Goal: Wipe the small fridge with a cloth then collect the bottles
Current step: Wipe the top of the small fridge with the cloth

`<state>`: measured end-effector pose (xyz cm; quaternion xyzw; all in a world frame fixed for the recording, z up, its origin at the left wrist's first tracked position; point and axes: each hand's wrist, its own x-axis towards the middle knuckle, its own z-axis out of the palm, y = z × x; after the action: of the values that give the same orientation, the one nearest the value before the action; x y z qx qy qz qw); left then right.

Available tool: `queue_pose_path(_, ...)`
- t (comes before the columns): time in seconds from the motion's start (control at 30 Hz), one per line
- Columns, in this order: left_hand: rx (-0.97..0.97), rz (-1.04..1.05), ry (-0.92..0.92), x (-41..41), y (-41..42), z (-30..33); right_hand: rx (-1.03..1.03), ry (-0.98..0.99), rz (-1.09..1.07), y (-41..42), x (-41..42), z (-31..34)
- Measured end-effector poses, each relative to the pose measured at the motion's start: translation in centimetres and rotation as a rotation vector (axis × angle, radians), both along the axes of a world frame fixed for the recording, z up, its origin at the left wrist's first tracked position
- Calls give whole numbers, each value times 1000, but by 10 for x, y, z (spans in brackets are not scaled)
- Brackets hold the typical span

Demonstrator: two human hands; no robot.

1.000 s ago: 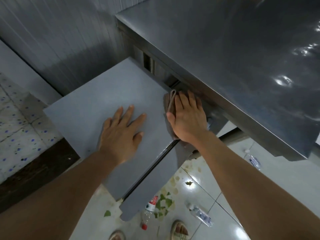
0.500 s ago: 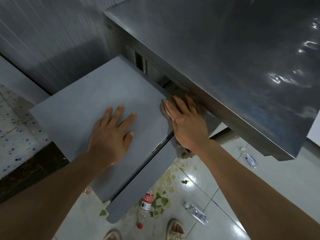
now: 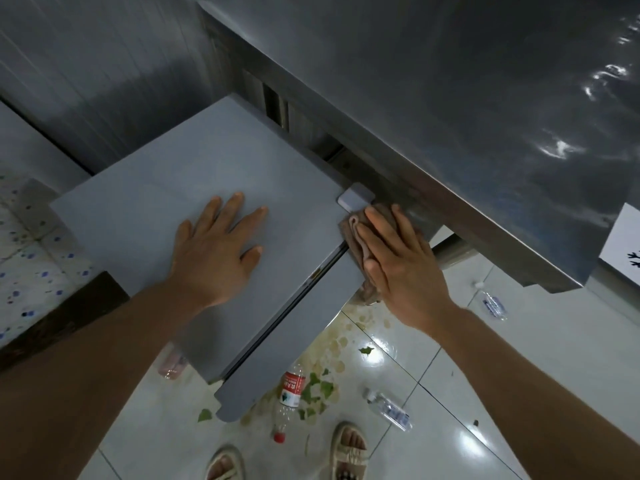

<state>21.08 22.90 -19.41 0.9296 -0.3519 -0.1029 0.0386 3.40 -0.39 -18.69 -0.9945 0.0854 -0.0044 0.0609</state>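
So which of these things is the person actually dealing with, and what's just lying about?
Part of the job:
- small fridge
- brown cloth, pressed under the right hand
- left hand, flat on the fridge top
- red-label bottle
- two clear bottles
- pinkish bottle, mostly hidden

Just lying about:
- steel counter
- green leaf scraps
- stained floor tiles

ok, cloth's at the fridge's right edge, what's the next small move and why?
Probably slide the right hand and the cloth toward the person along the door's top edge. The cloth sits at the far end by the hinge cap, the near stretch looks unwiped, and the left hand lies flat on the fridge top.
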Motion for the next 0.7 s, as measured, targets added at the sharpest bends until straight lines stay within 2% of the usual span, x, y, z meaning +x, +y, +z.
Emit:
queue_pose_path(0.07, -17, 5, 50, -2, 8, 6, -67, 60, 26, -3, 19, 4)
queue_pose_path(0.17, -91, -4, -13, -22, 40, 17, -109, 110, -30, 10, 44, 4)
queue_pose_path(0.3, -106, 62, -10, -42, 78, 24, -71, 98, -103, 73, 39, -1)
queue_pose_path(0.5, -77, 68, -7, -42, 89, 16, 116, -23, 103, 188, -16, -4)
queue_pose_path(0.6, -82, 66, -30, -42, 92, 14, 92, -39, 205, 160, -16, -2)
queue_pose_path(0.7, -99, 92, -14, -45, 92, 12, 70, -50, -49, 98, 3, 3)
